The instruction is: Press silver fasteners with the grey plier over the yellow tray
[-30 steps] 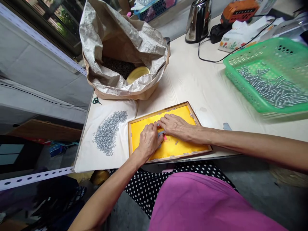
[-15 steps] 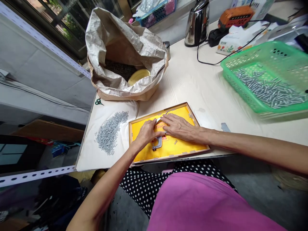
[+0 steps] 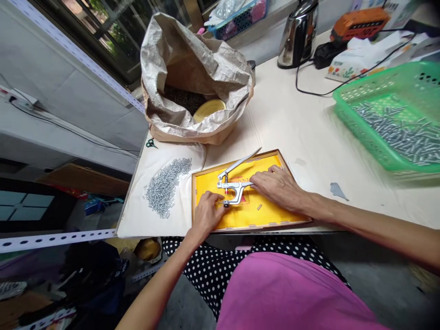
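Note:
Silver snap-fastener pliers (image 3: 236, 187) lie over a yellow-lined shallow tray (image 3: 206, 225), their upper lever raised toward the tray's far edge. My right hand (image 3: 277, 188) is closed around the handle end of the pliers. My left hand (image 3: 207, 211) is at the lower jaw with its thumb and fingers drawn together; whatever they pinch is too small to make out. A small metal pin-like piece (image 3: 259, 207) lies loose on the yellow lining, to the right of the jaw.
To the left, a pile of small metal pieces (image 3: 165, 188) lies on white cloth, near green-handled scissors (image 3: 151, 143). An open woven sack (image 3: 192, 130) stands behind. A green basket (image 3: 373, 142) holds more metal pieces at right. A kettle (image 3: 296, 39) stands at the back.
The pliers' lever has swung up, opening the pliers. My right hand has shifted from over the tool to its handle end, and my left hand has moved down to the lower jaw.

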Demonstrator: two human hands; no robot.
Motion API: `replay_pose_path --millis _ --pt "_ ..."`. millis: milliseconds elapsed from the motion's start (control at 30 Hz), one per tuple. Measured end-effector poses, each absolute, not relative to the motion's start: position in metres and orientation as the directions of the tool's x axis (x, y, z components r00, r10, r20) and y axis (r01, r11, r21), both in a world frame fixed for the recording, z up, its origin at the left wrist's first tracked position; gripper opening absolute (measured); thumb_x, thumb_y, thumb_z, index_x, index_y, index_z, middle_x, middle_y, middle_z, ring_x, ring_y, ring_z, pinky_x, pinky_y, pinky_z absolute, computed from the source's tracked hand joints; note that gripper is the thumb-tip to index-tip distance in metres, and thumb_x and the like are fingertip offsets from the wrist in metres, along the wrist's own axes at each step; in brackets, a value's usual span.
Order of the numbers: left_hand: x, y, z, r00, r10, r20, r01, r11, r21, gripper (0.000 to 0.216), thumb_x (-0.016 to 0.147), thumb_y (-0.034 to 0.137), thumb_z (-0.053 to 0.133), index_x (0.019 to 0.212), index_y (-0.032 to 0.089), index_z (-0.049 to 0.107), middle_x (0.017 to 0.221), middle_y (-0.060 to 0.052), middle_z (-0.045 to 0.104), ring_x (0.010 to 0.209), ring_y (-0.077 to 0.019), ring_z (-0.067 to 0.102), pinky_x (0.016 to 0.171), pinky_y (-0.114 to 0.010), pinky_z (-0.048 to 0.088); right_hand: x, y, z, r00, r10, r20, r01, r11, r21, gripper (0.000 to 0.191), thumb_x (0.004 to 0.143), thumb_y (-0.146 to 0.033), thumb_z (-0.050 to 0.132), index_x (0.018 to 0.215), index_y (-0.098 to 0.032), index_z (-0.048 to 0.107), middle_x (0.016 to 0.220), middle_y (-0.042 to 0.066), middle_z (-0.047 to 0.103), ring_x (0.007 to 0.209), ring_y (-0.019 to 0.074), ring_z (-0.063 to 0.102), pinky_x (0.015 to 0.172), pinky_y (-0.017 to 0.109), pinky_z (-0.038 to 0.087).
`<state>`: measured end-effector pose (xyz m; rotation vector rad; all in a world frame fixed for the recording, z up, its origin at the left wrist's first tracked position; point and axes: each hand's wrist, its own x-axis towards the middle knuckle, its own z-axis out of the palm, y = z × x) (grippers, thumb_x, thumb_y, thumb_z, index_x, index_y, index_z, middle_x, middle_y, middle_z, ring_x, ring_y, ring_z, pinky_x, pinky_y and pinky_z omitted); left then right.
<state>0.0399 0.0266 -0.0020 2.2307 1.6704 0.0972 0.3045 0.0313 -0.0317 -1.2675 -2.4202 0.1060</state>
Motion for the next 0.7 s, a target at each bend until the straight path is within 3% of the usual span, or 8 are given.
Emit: replay_pose_path --millis 100,200,433,567,700 --pt "0.043 0.014 0.007 0.332 0.905 -0.265 0.942 -0.302 0.148 0.013 0.090 0.021 0.058 0.097 0.021 0.069 0.102 -0.007 0.066 0.103 -0.0219 0.062 0.084 -0.030 0.049 0.300 0.028 -0.032 -0.502 0.787 0.358 0.756 0.601 -0.259 0.030 0.105 -0.025 0.032 0.086 -0.021 0.055 0.079 0.003 0.063 0.069 0.0181 0.045 0.074 0.035 0.025" --pt "0.022 0.013 0.026 0.246 0.910 -0.334 0.969 -0.242 0.053 0.016 0.093 0.022 0.053 0.093 0.021 0.069 0.100 -0.006 0.067 0.095 -0.0201 0.065 0.075 -0.027 0.047 0.296 0.025 -0.036 -0.516 0.767 0.381 0.736 0.625 -0.261 0.028 0.105 -0.025 0.033 0.085 -0.021 0.053 0.076 0.001 0.060 0.067 0.0177 0.045 0.075 0.035 0.026" --pt "-0.053 0.096 0.030 -0.112 0.994 0.012 0.992 0.113 -0.050 0.027 0.098 0.025 0.044 0.101 0.016 0.070 0.108 -0.011 0.067 0.094 -0.0220 0.064 0.076 -0.029 0.043 0.276 0.025 -0.057 -0.588 0.747 0.310 0.685 0.664 -0.301 0.028 0.104 -0.018 0.032 0.081 -0.022 0.048 0.074 -0.002 0.056 0.063 0.0170 0.044 0.072 0.035 0.026" --pt "-0.063 0.144 0.010 -0.211 0.978 0.013 0.974 0.211 -0.083 0.028 0.097 0.026 0.045 0.099 0.013 0.071 0.113 -0.014 0.067 0.097 -0.0245 0.063 0.076 -0.031 0.042 0.269 0.022 -0.066 -0.585 0.754 0.300 0.684 0.657 -0.316 0.025 0.104 -0.020 0.035 0.083 -0.023 0.049 0.077 -0.002 0.058 0.066 0.0175 0.048 0.074 0.035 0.028" --pt "-0.063 0.164 0.001 -0.208 0.977 -0.037 0.974 0.204 -0.100 0.025 0.093 0.022 0.048 0.094 0.013 0.071 0.112 -0.015 0.068 0.097 -0.0261 0.063 0.076 -0.032 0.041 0.272 0.022 -0.068 -0.589 0.755 0.289 0.678 0.656 -0.331 0.019 0.102 -0.017 0.040 0.088 -0.023 0.053 0.082 0.001 0.060 0.073 0.0189 0.051 0.074 0.035 0.028"
